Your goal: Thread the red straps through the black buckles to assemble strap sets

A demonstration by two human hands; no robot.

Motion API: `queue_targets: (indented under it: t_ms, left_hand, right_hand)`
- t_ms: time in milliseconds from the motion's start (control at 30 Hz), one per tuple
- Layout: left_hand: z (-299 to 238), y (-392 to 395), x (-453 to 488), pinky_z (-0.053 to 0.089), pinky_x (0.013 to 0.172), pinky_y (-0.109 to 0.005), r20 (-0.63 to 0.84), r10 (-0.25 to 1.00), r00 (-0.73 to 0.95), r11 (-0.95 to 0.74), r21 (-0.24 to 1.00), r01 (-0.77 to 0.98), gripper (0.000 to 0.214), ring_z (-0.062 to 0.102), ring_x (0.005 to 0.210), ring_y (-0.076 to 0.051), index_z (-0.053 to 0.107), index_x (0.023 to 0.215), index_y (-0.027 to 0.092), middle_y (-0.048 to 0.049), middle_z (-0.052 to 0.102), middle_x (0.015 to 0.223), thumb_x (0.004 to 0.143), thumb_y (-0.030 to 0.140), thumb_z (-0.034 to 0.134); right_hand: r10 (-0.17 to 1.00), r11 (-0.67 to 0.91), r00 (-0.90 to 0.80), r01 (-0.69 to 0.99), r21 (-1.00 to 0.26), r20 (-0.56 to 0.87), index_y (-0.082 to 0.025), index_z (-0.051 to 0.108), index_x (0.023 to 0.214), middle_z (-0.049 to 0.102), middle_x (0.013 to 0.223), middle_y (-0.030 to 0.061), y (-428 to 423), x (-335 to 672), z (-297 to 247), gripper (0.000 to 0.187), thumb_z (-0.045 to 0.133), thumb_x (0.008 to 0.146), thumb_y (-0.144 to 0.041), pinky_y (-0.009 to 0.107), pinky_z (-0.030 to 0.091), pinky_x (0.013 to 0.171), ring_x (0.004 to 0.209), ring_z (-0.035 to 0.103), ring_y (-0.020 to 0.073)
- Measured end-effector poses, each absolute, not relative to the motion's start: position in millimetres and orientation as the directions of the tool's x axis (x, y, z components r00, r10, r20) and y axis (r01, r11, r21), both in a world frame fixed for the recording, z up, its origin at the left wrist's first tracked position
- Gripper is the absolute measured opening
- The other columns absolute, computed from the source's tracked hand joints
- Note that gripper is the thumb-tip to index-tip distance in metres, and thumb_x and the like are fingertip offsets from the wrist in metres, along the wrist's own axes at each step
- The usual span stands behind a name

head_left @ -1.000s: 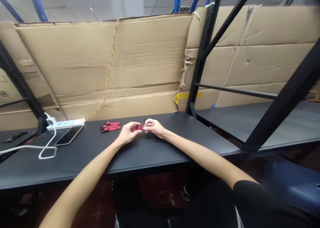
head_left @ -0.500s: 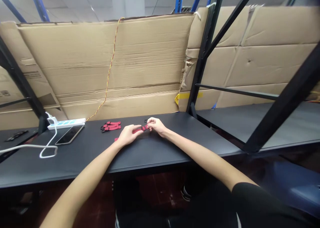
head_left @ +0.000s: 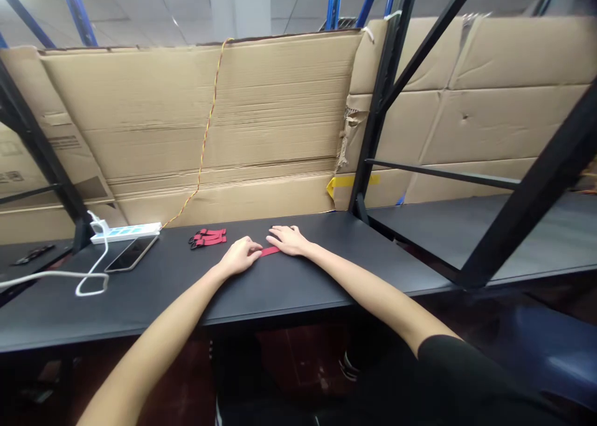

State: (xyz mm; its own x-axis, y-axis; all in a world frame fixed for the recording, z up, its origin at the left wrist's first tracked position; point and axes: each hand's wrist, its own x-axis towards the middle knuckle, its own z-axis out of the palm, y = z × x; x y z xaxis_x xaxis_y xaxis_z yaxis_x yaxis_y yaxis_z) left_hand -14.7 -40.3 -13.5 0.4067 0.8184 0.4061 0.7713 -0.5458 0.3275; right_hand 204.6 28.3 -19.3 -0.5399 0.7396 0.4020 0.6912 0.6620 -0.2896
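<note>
A flat red strap (head_left: 269, 251) lies on the black tabletop between my hands. My left hand (head_left: 239, 256) is closed on its left end, thumb and fingers pinching the webbing. Over the strap's right end, my right hand (head_left: 288, 240) rests palm down with its fingers stretched out and slightly spread. That end of the strap is hidden under it. To the left of my left hand lies a small pile of red straps (head_left: 208, 237) with black buckles.
At the back left sits a white power strip (head_left: 125, 232) with a white cable (head_left: 88, 283) plugged in. A phone (head_left: 132, 253) lies in front of it. Black rack posts (head_left: 370, 134) and cardboard sheets (head_left: 275, 115) stand behind the black table (head_left: 280, 295).
Both hands have lowered the red strap onto the table. My right hand has gone from pinching its buckle end to lying flat over it.
</note>
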Motion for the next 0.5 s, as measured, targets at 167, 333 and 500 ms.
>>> queue_targets:
  t_ms: [167, 333, 500]
  left_hand:
    - [-17, -35, -21, 0.046, 0.088, -0.037, 0.402, 0.886, 0.230, -0.375, 0.331, 0.866, 0.047, 0.058, 0.099, -0.025, 0.063, 0.119, 0.020, -0.0106, 0.061, 0.108, 0.081, 0.048, 0.059]
    - [-11, -35, -24, 0.044, 0.090, -0.042, 0.324, 0.915, 0.240, -0.342, 0.308, 0.888, 0.034, 0.055, 0.110, -0.029, 0.070, 0.104, 0.022, -0.0112, 0.063, 0.114, 0.084, 0.045, 0.055]
    - [-7, -33, -27, 0.049, 0.083, -0.033, 0.322, 0.919, 0.227, -0.354, 0.423, 0.834, 0.026, 0.062, 0.096, -0.024, 0.072, 0.092, 0.021, -0.0086, 0.069, 0.100, 0.076, 0.040, 0.064]
  right_hand:
    - [0.561, 0.828, -0.714, 0.469, -0.309, 0.419, -0.024, 0.062, 0.120, 0.063, 0.124, 0.0107, 8, 198, -16, 0.036, 0.048, 0.093, -0.042, 0.047, 0.025, 0.107, 0.115, 0.056, 0.0256]
    - [0.393, 0.904, -0.823, 0.264, -0.337, 0.411, -0.026, 0.063, 0.120, 0.065, 0.120, 0.0056, -18, 190, -8, 0.032, 0.048, 0.093, -0.031, 0.037, 0.039, 0.098, 0.108, 0.060, 0.0216]
    - [0.413, 0.881, -0.795, 0.226, -0.416, 0.443, -0.026, 0.067, 0.114, 0.068, 0.113, 0.0044, -20, 190, -7, 0.029, 0.050, 0.090, -0.025, 0.033, 0.045, 0.091, 0.103, 0.062, 0.0206]
